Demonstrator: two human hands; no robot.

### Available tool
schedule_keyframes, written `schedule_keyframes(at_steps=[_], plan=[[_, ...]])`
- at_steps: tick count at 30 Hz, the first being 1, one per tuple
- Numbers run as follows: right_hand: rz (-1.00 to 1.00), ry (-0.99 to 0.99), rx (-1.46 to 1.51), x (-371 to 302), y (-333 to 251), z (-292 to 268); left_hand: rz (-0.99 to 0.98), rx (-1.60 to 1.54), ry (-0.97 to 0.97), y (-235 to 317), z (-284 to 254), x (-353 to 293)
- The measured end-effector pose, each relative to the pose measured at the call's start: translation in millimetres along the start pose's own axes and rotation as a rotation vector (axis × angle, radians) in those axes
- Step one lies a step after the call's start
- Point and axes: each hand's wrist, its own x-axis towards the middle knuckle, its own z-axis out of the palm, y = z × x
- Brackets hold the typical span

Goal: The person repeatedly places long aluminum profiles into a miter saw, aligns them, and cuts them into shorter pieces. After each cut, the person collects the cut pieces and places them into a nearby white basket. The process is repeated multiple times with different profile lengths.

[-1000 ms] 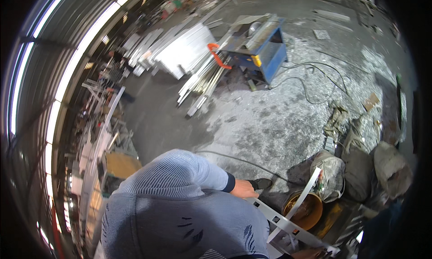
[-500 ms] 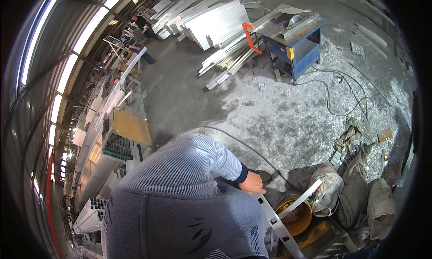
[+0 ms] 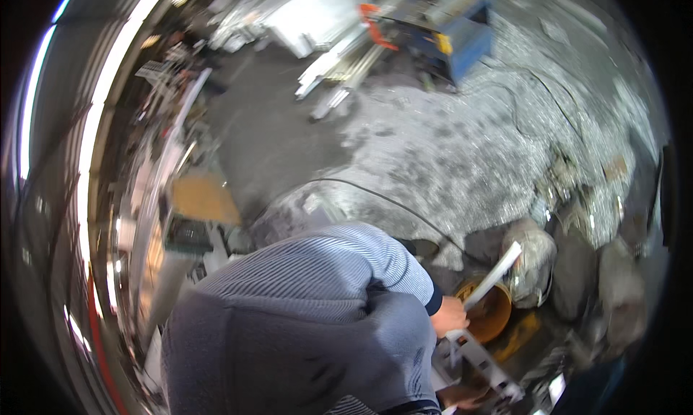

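My left hand, in a striped sleeve with a dark cuff, is closed on the upper end of a pale metal profile with cutouts along it. Just beyond the fingers a yellowish bucket stands on the floor, and a white strip slants up across its rim. Lower down, beside the profile, a blurred patch of skin seems to be my right hand; its fingers are smeared and partly hidden.
Several dusty sacks stand right of the bucket. A dark cable crosses the shiny, dust-strewn floor. Farther off are a blue saw table and piled metal profiles. A tan board and long stock line the left side.
My left hand has moved right and slightly down with the profile, closer to the bucket. The blurred right hand has come into sight. My view has shifted, blurring the surroundings.
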Motion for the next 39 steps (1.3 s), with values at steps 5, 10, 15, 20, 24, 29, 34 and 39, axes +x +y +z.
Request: schedule_keyframes(at_steps=[5, 10, 15, 20, 24, 29, 34, 39], plan=[[0.219, -0.185, 0.097, -76.6, -28.6, -7.0, 0.023, -0.062, -0.17, 8.5, 4.6, 36.6], [0.541, 0.103, 0.71, -88.6, -71.7, 6.3, 0.036, -0.111, -0.06, 12.3, 11.7, 46.6], [0.695, 0.243, 0.691, -113.2, -82.1, 2.3, 0.022, -0.008, -0.089, 8.3, 8.8, 44.8], [0.56, 0.267, 0.554, -116.5, -47.3, -16.7, -0.03, -0.156, -0.163, 0.3, 9.9, 57.0], [0.367, 0.314, -0.013, -77.6, -17.8, -44.6, -0.146, -0.402, -0.309, -3.8, 7.1, 64.1], [0.229, 0.365, -0.527, -27.3, -12.9, -76.5, -0.269, -0.482, -0.447, -5.0, 6.2, 69.3], [0.405, 0.174, -0.679, -8.2, -25.6, -78.9, -0.192, -0.435, -0.416, -5.9, 7.4, 70.7], [0.405, 0.15, -0.754, -2.3, -27.6, -75.0, -0.292, -0.508, -0.448, 1.6, 4.6, 69.1]])
